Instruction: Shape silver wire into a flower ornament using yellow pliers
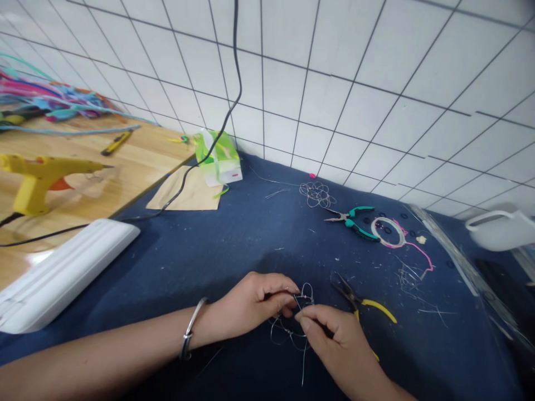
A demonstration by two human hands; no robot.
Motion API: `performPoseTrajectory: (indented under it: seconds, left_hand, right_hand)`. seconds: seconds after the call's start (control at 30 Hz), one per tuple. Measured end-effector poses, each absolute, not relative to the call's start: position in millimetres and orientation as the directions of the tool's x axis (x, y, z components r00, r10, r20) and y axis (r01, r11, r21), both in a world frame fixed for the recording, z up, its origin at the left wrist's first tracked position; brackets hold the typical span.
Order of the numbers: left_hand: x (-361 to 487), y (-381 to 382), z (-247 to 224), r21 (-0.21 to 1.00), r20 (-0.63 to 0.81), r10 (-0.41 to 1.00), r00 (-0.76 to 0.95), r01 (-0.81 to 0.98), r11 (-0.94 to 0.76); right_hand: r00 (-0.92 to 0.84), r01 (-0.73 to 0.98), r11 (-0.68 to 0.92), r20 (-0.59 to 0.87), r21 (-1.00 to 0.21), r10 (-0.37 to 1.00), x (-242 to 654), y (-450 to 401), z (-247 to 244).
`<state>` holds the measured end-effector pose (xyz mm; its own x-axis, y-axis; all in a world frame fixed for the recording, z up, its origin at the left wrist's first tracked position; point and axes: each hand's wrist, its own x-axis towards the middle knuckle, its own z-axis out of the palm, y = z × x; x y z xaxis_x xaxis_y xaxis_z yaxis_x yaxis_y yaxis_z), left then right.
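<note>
My left hand (254, 306) pinches the looped wire piece (306, 298) between thumb and fingers; my right hand (338, 334) pinches it too, close beside, fingertips nearly meeting. Wire piece sits between both hands, over the blue surface (188, 267), loops hanging below my fingertips, one end pointing down. Silver bangle (192, 328) on my left wrist. Yellow-handled pliers (355, 301) lie just beyond my right hand, partly hidden by it. Farther out: teal-handled pliers (349, 219), jaws apart, coiled wire (316, 194) near their tips, white ring (388, 232) with pink cord touching or right by the handles, can't tell. Wire scraps (412, 277) to the right. Left side: white case (69, 273), tan paper (184, 192), green packet (218, 156) overlapping it, yellow glue gun (37, 178) on the wooden board (146, 145). Black cable (234, 100) crosses in front of the tiled wall (288, 83).
</note>
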<state>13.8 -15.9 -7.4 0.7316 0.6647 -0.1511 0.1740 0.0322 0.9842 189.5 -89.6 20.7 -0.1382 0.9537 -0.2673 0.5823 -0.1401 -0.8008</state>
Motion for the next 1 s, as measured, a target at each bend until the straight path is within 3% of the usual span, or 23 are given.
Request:
performPoseTrajectory:
  seconds: [0.57, 0.77, 1.0]
  left_hand:
    - [14.6, -15.8, -6.2, 0.975, -0.173, 0.677, 0.716, 0.223, 0.014]
    - [15.4, -16.0, -6.2, 0.977, -0.174, 0.678, 0.714, 0.21, 0.03]
    - [15.3, -16.3, -4.2, 0.977, -0.187, 0.683, 0.706, 0.208, 0.052]
  right_hand:
    - [-0.104, 0.614, -0.101, -0.207, -0.783, 0.973, 188.1, -92.3, 18.2]
    - [-0.089, 0.677, 0.006, -0.074, -0.736, 0.993, 188.4, -95.6, 17.2]
    - [-0.072, 0.699, 0.011, -0.055, -0.715, 0.996, 183.2, -95.0, 16.5]
